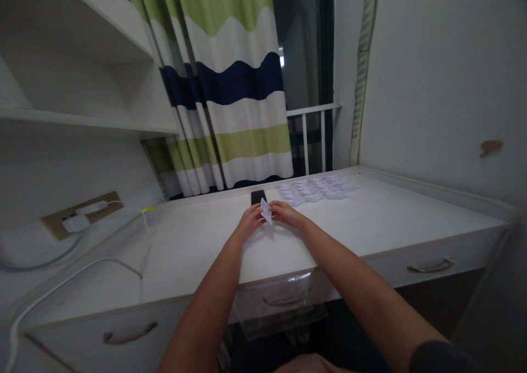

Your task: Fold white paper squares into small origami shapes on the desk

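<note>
Above the white desk (197, 241), a small piece of white folded paper (265, 212) with pointed ends is held between my two hands. My left hand (248, 221) pinches its left side, and the fingers of my right hand (285, 214) close on its right side. Just behind the paper lies a flat black object, perhaps a phone (258, 196), partly covered by the hands. To the right of it, several similar white folded paper pieces (315, 189) lie in rows near the desk's back edge. The paper's finer folds are too small to make out.
A clear plastic bag (284, 301) hangs at the desk's front, over a drawer handle. White cables (111, 260) run along the left side from a plugged-in adapter (75, 222). A striped curtain (247, 115) hangs behind, with shelving (82, 118) at upper left and a wall at right.
</note>
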Available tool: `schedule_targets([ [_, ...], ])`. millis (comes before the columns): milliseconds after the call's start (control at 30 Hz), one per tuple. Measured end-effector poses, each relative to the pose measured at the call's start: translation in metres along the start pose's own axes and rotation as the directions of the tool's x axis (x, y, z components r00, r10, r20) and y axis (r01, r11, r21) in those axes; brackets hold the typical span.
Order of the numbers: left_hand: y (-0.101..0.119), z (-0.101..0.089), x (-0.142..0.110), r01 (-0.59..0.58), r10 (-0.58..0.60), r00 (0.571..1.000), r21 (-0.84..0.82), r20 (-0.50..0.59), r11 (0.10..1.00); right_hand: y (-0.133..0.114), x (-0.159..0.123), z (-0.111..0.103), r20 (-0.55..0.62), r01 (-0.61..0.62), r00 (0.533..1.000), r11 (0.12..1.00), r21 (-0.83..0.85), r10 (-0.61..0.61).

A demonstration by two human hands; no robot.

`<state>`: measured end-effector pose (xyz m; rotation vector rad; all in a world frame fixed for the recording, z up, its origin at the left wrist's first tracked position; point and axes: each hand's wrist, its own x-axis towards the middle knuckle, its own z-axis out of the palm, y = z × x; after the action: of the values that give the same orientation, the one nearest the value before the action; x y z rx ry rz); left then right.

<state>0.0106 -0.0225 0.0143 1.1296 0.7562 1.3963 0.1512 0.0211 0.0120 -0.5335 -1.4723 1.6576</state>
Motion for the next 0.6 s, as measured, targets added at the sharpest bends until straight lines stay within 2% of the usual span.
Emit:
schedule_targets([
  [333, -0.0037, 0.0021, -0.0016, 0.001, 0.000, 1.000, 0.142, -0.007, 0.990, 0.0017, -0.0011, 0.0030, -0.085, -0.032, 0.996, 0.991, -0.128, 0.022],
  [600, -0.0033, 0.0030, -0.0027, -0.018, 0.022, 0.999, 0.163, -0.023, 0.986, 0.0080, 0.0048, -0.0023, -0.064, -0.011, 0.998, 0.990, -0.142, 0.002],
])
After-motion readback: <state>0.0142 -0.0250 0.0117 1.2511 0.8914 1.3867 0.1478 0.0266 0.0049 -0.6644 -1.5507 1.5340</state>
